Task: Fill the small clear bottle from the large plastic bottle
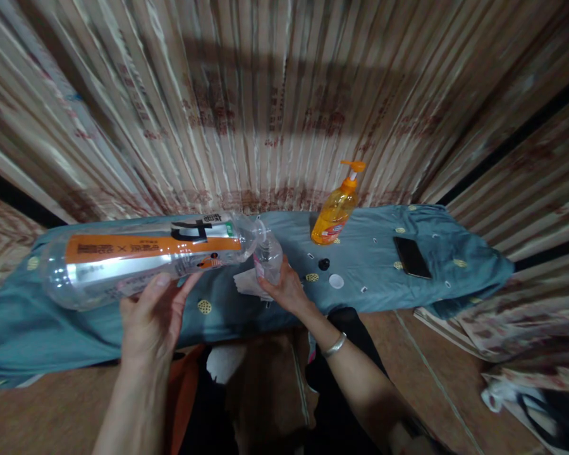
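My left hand (154, 313) supports a large clear plastic bottle (123, 256) with an orange and silver label, its thumb and fingers around the underside. The bottle lies tilted nearly level, its neck to the right. At that neck is a small clear plastic container (268, 256), gripped by my right hand (289, 289). The two openings meet or nearly touch; I cannot tell which. No liquid is plainly visible in either. Beneath the small container, a folded white tissue (249, 282) lies on the teal patterned cloth (284, 316).
Behind my right hand stands an orange pump bottle (334, 218) of yellow-orange liquid. A small black cap (324, 264) and a white disc (336, 281) lie nearer. Farther right is a dark phone (412, 257). A pleated curtain (265, 114) hangs behind the cloth-covered surface.
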Tool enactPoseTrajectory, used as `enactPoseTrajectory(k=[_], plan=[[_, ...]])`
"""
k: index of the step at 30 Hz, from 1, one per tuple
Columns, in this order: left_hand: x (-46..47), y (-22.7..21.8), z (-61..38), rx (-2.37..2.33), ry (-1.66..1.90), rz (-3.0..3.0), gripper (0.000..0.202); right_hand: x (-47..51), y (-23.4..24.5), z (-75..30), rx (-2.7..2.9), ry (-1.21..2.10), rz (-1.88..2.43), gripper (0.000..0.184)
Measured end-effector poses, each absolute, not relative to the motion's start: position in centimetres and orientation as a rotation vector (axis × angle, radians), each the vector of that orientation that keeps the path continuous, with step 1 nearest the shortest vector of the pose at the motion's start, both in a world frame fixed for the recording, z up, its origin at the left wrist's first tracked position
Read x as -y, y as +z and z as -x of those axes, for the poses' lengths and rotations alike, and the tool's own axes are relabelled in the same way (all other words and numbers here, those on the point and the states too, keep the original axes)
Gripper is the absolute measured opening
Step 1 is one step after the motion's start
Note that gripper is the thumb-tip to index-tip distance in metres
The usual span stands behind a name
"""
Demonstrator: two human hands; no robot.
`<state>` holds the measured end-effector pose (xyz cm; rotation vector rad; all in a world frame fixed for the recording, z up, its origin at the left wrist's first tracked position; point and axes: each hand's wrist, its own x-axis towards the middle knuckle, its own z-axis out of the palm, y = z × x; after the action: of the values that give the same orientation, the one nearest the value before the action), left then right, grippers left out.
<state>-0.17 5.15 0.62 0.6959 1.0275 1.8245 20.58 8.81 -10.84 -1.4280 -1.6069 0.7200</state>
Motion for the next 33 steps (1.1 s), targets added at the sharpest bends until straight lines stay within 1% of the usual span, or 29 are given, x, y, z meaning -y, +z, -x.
enactPoseTrajectory(k=[6, 12, 17, 27, 33], plan=[[-5.25, 0.58, 0.13, -1.047, 1.839, -0.676, 0.037, -8.79, -10.82, -20.62, 1.604, 0.702, 1.454, 0.073], [-5.32, 0.32, 0.30, -1.037, 1.840, -0.682, 0.034, -8.81, -11.07, -20.63, 1.593, 0.709, 1.448, 0.077], [-5.41, 0.08, 0.39, -1.020, 1.834, -0.677, 0.033, -8.91, -11.16, -20.66, 1.586, 0.726, 1.426, 0.076], [-5.48, 0.18, 0.30, -1.002, 1.832, -0.625, 0.044, -8.91, -11.24, -20.66, 1.598, 0.716, 1.453, 0.076], [-5.54, 0.31, 0.18, -1.008, 1.845, -0.608, 0.044, -8.80, -11.14, -20.60, 1.570, 0.715, 1.434, 0.073]])
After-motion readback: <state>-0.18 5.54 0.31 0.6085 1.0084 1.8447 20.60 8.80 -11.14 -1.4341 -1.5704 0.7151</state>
